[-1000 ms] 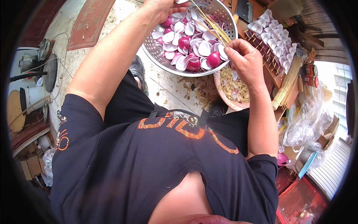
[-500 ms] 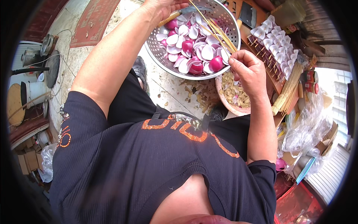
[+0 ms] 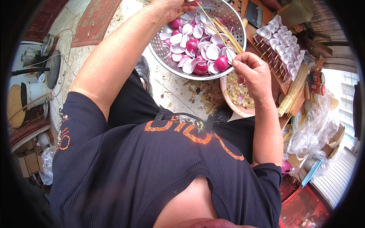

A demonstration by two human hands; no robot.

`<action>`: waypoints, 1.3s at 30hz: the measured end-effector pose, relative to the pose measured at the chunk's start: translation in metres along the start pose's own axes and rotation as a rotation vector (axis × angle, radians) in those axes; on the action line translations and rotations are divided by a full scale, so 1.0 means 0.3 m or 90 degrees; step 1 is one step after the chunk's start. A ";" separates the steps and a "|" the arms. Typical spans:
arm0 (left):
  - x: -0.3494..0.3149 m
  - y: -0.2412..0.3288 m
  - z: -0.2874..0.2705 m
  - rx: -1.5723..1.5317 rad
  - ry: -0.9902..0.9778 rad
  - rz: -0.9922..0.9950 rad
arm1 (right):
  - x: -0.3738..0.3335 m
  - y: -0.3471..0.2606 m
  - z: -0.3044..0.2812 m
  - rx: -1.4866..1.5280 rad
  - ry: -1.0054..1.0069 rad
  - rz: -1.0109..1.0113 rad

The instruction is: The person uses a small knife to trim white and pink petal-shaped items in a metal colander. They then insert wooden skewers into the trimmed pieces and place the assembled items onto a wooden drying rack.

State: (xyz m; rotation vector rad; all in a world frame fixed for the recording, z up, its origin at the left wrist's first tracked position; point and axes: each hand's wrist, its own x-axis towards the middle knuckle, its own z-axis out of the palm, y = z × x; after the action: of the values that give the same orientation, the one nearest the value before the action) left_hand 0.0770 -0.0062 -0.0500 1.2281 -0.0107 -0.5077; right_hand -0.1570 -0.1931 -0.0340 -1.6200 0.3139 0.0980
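Note:
Cut red onion pieces [image 3: 192, 45] fill a perforated metal colander [image 3: 157, 57]. My left hand [image 3: 176, 5], partly cut off by the upper edge, is over its far left rim. Its fingers pinch a pale onion piece at the tip of one skewer. My right hand [image 3: 253, 72] is closed on the lower ends of several bamboo skewers [image 3: 224, 32], which slant up across the colander. A knife [image 3: 207, 7] lies across the colander's far side, its wooden handle mostly hidden by my left hand.
Right of the colander, skewered onion pieces [image 3: 281, 47] lie in rows beside a cleaver [image 3: 253, 14] and a bundle of skewers [image 3: 294, 89]. Below the colander stands a bowl of peelings [image 3: 237, 95]. Plastic bags [image 3: 310, 129] and red-lidded jars [image 3: 317, 83] are farther right.
My left hand has moved slightly right and nearer the skewer tip, where a pale onion piece now shows. My right hand has hardly moved.

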 end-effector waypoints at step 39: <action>-0.336 -0.132 0.221 0.115 -0.146 -0.071 | 0.058 0.036 0.033 0.087 0.092 -0.064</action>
State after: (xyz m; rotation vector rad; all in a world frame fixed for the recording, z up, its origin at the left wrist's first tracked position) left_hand -0.0454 -0.0370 -0.0360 1.3459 -0.1868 -0.7562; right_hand -0.1419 -0.1863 -0.0495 -1.5065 0.3428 -0.1154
